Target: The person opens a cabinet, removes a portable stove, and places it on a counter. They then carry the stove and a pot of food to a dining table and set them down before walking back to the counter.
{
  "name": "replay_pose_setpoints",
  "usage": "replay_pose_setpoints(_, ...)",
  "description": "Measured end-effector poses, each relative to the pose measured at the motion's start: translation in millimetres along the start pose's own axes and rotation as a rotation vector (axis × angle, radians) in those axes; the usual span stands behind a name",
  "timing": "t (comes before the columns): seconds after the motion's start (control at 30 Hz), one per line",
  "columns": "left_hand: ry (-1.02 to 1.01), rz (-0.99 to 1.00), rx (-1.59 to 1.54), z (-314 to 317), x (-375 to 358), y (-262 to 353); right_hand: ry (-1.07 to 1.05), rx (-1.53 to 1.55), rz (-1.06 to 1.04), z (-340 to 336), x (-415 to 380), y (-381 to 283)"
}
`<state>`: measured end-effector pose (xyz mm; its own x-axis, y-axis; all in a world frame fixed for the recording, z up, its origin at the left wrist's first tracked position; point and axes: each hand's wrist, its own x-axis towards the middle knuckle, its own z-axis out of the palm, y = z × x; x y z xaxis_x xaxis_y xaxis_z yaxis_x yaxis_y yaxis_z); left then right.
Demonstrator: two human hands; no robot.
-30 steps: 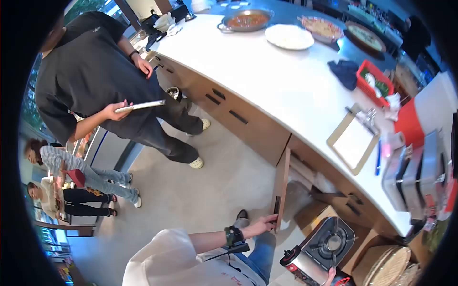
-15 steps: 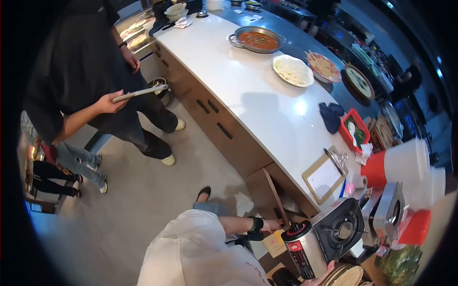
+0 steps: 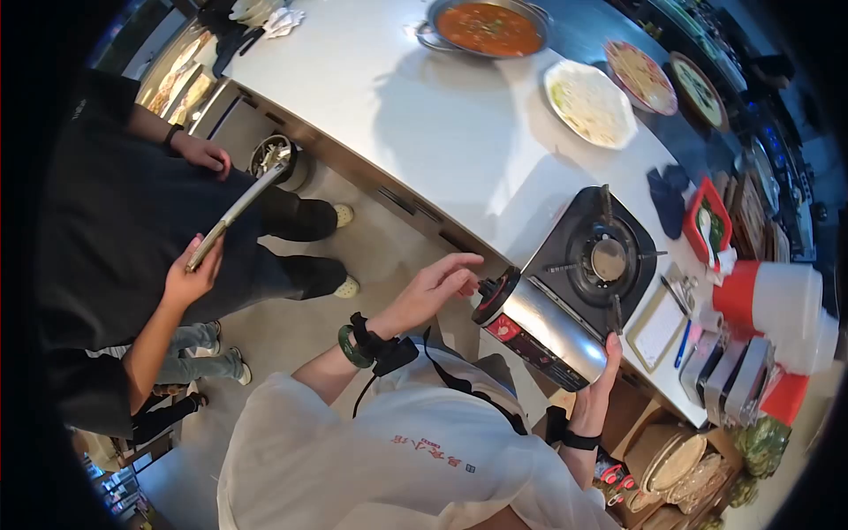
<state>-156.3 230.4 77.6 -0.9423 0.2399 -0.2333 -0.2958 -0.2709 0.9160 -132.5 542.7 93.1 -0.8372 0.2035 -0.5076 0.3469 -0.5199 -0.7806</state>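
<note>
A portable gas stove (image 3: 552,329), with a black burner top and a silver front panel, overlaps the near edge of the white counter (image 3: 353,97). My right hand (image 3: 608,360) grips its lower right corner, fingers partly hidden beneath. My left hand (image 3: 433,290) holds nothing; its fingers are stretched out, close to the black knob on the stove's left end. Beyond the burner is a plate of pale food (image 3: 590,104). Right of the stove lies a clipboard (image 3: 655,331) with paper on it.
A person in dark clothes (image 3: 159,256) stands at left holding a long thin pale object (image 3: 238,212). A pan of red soup (image 3: 490,31) is on the counter's far side. At right are a red basket (image 3: 707,225), metal boxes (image 3: 729,375) and white tubs (image 3: 777,300).
My left hand has risen from the cabinet door below the counter to beside the stove's knob. The stove has moved up and forward over the counter in my right hand. My view has shifted.
</note>
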Motion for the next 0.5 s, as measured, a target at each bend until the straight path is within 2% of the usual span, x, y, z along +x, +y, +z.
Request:
replay_pose_setpoints(0.13, 0.012, 0.113, 0.163, -39.5, 7.5, 43.4, -0.178, -0.023, 0.197, 47.8, 43.2, 23.8)
replay_pose_setpoints(0.27, 0.251, 0.104, 0.136, -65.6, 9.4, 29.5, -0.101, -0.132, 0.161, 98.5, 76.1, 43.9)
replay_pose_setpoints(0.3, 0.285, 0.114, 0.077, -68.9, 10.9, 30.3, -0.132, -0.112, 0.243, 97.0, 92.3, 46.9)
replay_pose_setpoints(0.37, 0.369, 0.11, 0.126, -77.4, 15.8, 33.9, -0.416, 0.049, 0.433, 129.1, 103.2, 43.3)
replay_pose_setpoints(0.4, 0.369, 0.018, 0.114, -78.2, 13.6, 50.7, -0.448, -0.026, 0.357, 132.2, 112.8, 44.8)
replay_pose_setpoints(0.43, 0.372, -0.008, 0.104, -83.5, 14.7, 53.3, -0.477, -0.027, 0.372, 150.5, 109.8, 39.4)
replay_pose_setpoints(0.47, 0.398, 0.215, 0.172, -92.1, 28.5, 19.2, -0.413, -0.072, 0.334, 156.6, 112.0, 38.4)
replay_pose_setpoints(0.5, 0.374, 0.1, 0.068, -93.2, 29.1, 27.5, -0.429, -0.109, 0.263, 172.8, 109.5, 34.1)
